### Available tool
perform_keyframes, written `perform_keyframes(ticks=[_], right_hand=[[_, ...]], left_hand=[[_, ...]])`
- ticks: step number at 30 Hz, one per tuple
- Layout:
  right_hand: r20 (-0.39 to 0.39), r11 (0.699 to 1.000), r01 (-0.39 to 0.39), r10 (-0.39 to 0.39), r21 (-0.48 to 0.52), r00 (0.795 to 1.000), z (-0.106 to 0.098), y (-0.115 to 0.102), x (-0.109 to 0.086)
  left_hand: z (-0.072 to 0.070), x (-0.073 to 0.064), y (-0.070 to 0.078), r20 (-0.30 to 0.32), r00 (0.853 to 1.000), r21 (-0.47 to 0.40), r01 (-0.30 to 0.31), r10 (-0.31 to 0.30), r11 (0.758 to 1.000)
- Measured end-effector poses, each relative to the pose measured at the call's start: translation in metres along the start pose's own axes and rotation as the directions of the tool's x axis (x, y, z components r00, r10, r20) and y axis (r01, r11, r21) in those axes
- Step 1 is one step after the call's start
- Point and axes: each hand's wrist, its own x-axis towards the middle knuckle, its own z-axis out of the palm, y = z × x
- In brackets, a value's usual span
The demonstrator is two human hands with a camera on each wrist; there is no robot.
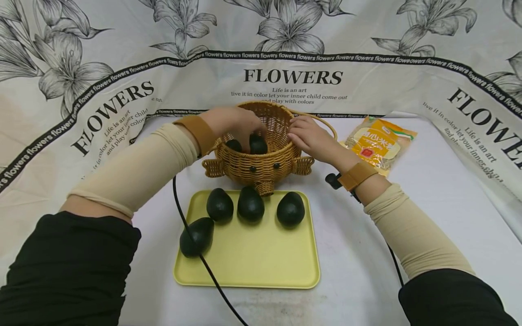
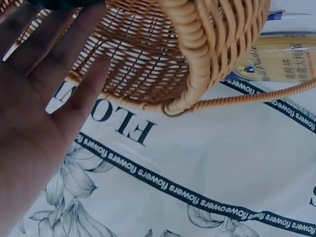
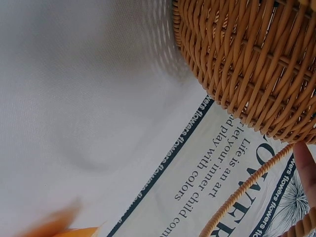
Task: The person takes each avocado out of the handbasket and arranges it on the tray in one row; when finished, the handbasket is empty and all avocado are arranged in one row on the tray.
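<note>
A wicker basket point(image 1: 261, 165) with an animal face stands behind a yellow tray point(image 1: 261, 267). My left hand point(image 1: 236, 124) reaches over its rim and holds an avocado point(image 1: 258, 145) low inside; another avocado point(image 1: 234, 145) lies just left of it. In the left wrist view, the avocado point(image 2: 64, 3) shows only at the top edge, against the fingers. My right hand point(image 1: 311, 138) grips the basket's right rim, one finger point(image 3: 306, 170) showing in the right wrist view. Several avocados, such as this one point(image 1: 290, 209), lie on the tray.
An orange-and-clear food bag point(image 1: 375, 142) lies right of the basket. Behind the basket, a pasta packet point(image 2: 281, 59) shows in the left wrist view. The basket's handle point(image 1: 322, 121) leans to the right. A black cable point(image 1: 220, 290) crosses the tray's left side.
</note>
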Motion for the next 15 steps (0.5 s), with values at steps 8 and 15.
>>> perform_keyframes(ticks=[8,15], right_hand=[[-0.004,1.000,0.003,-0.003,-0.002,1.000,0.000,-0.001,0.000],[-0.006,1.000,-0.001,0.001,0.008,1.000,0.000,-0.002,0.000]], left_hand=[[-0.005,-0.009,-0.001,-0.027,1.000,-0.010,-0.010,0.010,1.000],[-0.011,-0.023,-0.003,-0.070,0.998,-0.020,-0.008,0.007,1.000]])
